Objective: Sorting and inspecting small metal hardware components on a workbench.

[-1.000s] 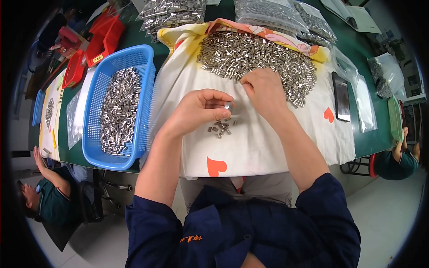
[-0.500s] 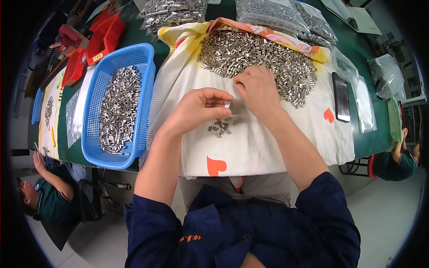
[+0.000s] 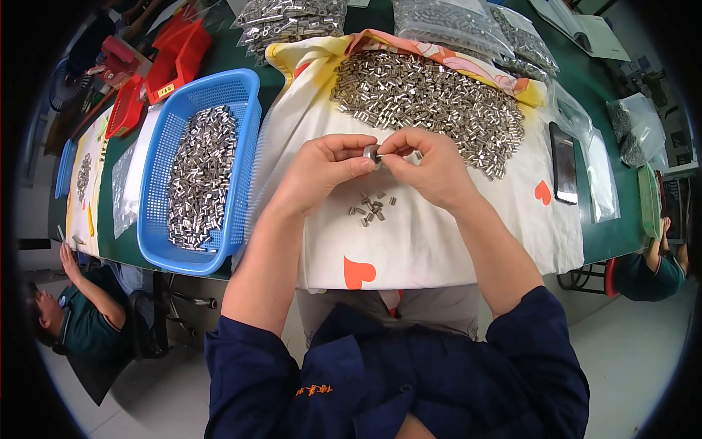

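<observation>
Between the thumb and fingers of my left hand [image 3: 325, 167] is a small shiny round metal piece [image 3: 372, 154], its face turned toward my other hand. My right hand [image 3: 431, 167] is closed in a pinch against that piece, on something small and metallic mostly hidden by the fingertips. Below my hands a few short metal sleeves [image 3: 373, 208] lie loose on a white cloth [image 3: 439, 252] printed with red hearts. Beyond my right hand a broad heap of the same sleeves [image 3: 431, 95] is spread on the cloth.
A blue plastic basket [image 3: 149, 212] with many sleeves stands at the left, red bins [image 3: 179, 55] behind it. Bags of metal parts [image 3: 446, 25] line the back. A phone [image 3: 562, 162] lies at the right. Other people sit at both sides, one in a green shirt [image 3: 95, 311].
My right hand has come back from the edge of the heap to the round piece in my left hand. My left hand has moved slightly up and stays closed on it.
</observation>
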`<action>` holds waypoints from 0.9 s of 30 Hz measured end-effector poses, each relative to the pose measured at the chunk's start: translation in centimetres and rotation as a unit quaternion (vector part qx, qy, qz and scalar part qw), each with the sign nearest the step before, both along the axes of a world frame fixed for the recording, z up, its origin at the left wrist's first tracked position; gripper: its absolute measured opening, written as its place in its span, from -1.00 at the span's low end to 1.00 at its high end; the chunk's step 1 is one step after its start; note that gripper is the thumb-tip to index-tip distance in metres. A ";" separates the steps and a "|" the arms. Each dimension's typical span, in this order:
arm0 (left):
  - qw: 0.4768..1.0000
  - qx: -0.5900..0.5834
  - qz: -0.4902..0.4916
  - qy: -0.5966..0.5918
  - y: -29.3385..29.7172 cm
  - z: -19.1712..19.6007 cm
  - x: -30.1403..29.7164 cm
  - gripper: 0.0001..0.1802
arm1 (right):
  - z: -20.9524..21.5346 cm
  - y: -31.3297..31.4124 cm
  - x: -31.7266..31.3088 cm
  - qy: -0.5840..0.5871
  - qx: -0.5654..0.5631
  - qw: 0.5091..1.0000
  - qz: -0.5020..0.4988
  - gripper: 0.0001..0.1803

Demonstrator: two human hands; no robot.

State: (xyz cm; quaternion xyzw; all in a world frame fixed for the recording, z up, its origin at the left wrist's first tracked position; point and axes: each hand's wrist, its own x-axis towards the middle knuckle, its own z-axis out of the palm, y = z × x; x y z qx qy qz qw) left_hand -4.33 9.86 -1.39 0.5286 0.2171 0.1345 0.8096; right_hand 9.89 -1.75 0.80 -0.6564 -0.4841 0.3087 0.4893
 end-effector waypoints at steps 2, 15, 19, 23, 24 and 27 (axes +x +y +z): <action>1.000 0.011 0.002 0.003 0.0 0.0 0.1 -0.62 | -0.1 -0.1 -0.2 -0.025 0.007 1.000 -0.016 -0.91; 1.000 0.025 -0.002 0.017 0.0 0.1 -0.1 -0.63 | 0.1 -0.1 -0.5 -0.046 0.009 0.999 -0.016 -0.88; 1.000 0.019 -0.006 0.021 -0.2 0.3 -0.1 -0.64 | -0.4 -0.1 -0.1 -0.009 0.019 1.000 -0.003 -0.88; 0.994 0.068 -0.068 0.054 -0.5 1.1 -0.3 -0.65 | -0.5 -0.2 1.3 0.102 -0.073 0.992 0.030 -0.88; 0.994 0.067 -0.068 0.053 -0.5 1.1 -0.3 -0.65 | -0.4 -0.1 1.5 0.111 -0.093 0.989 0.045 -0.87; 0.993 0.070 -0.075 0.062 -0.6 1.0 -0.3 -0.66 | -0.4 -0.2 2.4 0.105 -0.090 0.989 0.053 -0.87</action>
